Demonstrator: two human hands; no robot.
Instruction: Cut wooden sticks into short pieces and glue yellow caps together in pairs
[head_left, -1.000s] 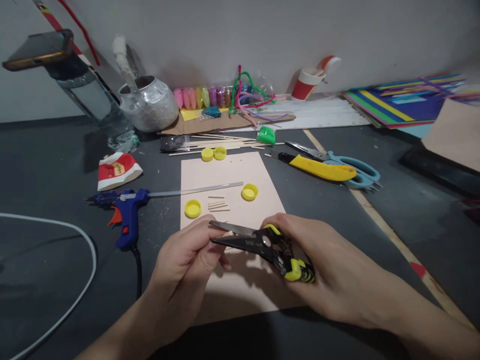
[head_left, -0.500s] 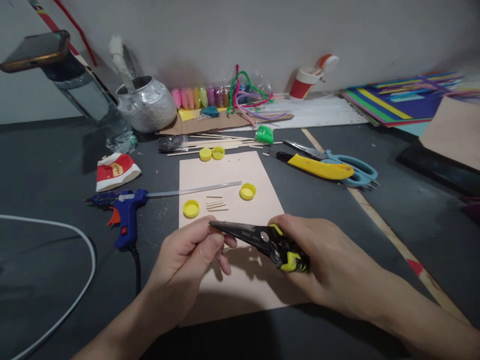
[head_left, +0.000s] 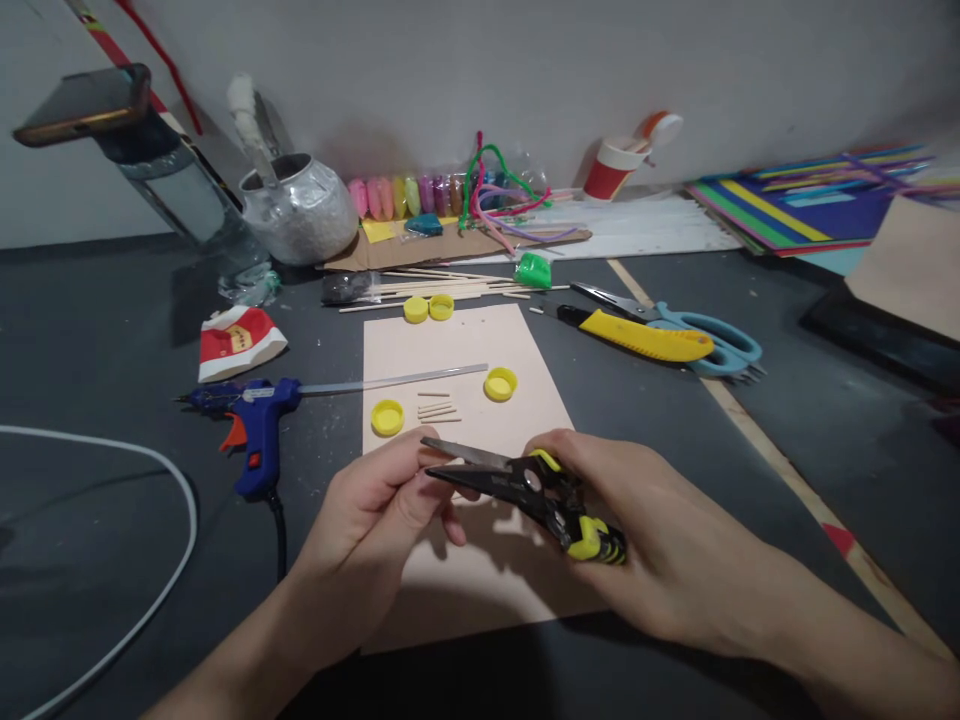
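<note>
My right hand is wrapped round the black and yellow handles of a pair of scissors. Their blades stand slightly apart and point left, reaching the fingertips of my left hand. Thumb and forefinger of that hand are pinched together at the blade tips; whatever lies between them is too small or hidden. Both hands are over a sheet of pale paper. Beyond them on the sheet lie several short cut sticks, between one yellow bottle cap and another yellow cap.
Left of the paper lies a blue glue gun, its clear glue stick reaching over the sheet. A yellow utility knife and blue-handled scissors lie at right. Behind are wooden skewers, a silver pot and a phone on a bottle.
The scissor blades have parted from nearly closed, and the lower blade has dropped a little. My left hand keeps its pinch. The whole view has shifted slightly.
</note>
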